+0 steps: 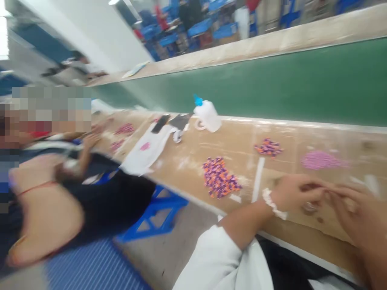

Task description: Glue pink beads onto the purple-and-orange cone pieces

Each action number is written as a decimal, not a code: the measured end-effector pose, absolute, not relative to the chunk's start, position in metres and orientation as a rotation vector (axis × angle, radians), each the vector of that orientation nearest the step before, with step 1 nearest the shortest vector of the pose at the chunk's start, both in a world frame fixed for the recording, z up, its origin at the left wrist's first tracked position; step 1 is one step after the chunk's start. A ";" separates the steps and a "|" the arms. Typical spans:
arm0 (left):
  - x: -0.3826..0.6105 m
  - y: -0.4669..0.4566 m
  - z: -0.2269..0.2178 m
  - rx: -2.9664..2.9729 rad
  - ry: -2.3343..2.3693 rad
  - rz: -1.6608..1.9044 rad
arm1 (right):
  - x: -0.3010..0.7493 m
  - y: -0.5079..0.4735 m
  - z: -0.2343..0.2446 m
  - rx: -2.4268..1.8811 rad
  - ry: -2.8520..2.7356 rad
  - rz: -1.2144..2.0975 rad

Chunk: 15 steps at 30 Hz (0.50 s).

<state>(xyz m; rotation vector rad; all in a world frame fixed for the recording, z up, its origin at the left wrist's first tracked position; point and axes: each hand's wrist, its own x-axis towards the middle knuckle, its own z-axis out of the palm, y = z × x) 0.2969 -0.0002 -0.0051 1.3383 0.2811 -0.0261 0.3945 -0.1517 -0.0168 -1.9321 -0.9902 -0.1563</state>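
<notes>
My left hand (298,193), with a white beaded band at the wrist, is over the tan worktable (193,161), fingers curled in a pinch on something small I cannot make out. My right hand (359,213) meets it from the lower right, its fingers smeared by motion. A pile of small orange and purple pieces (220,177) lies just left of my left hand. A smaller pile of the same pieces (268,147) and a pink pile (320,160) lie beyond my hands.
A white bottle with a blue cap (207,114) lies near the green conveyor belt (272,84). White cloth (148,151) and dark flat items lie further left. A person sits at the left by a blue stool (159,213). Blue crates stand behind.
</notes>
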 end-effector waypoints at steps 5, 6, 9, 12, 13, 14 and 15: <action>0.285 0.013 0.009 1.699 0.280 0.146 | 0.379 -0.137 -0.001 -1.787 -1.244 -0.402; 0.285 0.015 0.008 1.788 0.274 0.160 | 0.379 -0.132 0.000 -1.785 -1.250 -0.388; 0.286 0.024 -0.001 1.991 0.247 0.224 | 0.386 -0.123 -0.006 -1.791 -1.298 -0.375; 0.288 0.034 -0.010 2.087 0.196 0.323 | 0.395 -0.121 -0.017 -1.900 -1.415 -0.264; 0.288 0.036 -0.012 2.114 0.167 0.348 | 0.397 -0.121 -0.019 -1.919 -1.444 -0.242; 0.288 0.038 -0.015 2.137 0.139 0.385 | 0.399 -0.120 -0.020 -1.924 -1.462 -0.231; 0.287 0.039 -0.017 2.154 0.109 0.417 | 0.399 -0.120 -0.021 -1.908 -1.472 -0.240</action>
